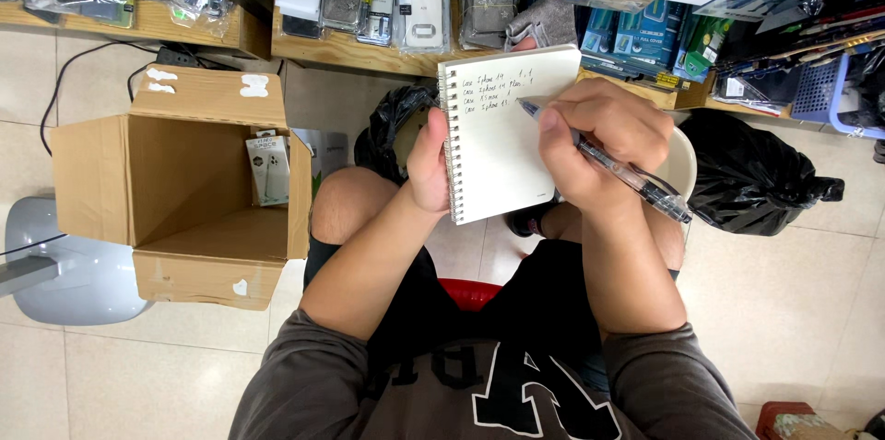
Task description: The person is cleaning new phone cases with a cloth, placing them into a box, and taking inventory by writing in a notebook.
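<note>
Cardboard box (175,191) is sitting open on the tiled floor off my left knee, one small packaged item (268,169) leaning inside against its right wall. I am looking down from a seat, knees apart, with a shelf edge (369,51) of packaged phone cases running across the top and a black plastic bag (751,173) lying to my right. Between my hands I am holding up a spiral notepad (505,131), its long axis running away from me and tilted slightly right, coil along the left edge. My left hand (430,162) is closing around that coil edge, thumb on the page's lower left, fingers hidden behind. My right hand (604,140) is curling tight round a clear pen (613,164), and is the nearer one to the written lines; the pen is slanting from lower right up to its tip, touching the page near the upper right corner.
</note>
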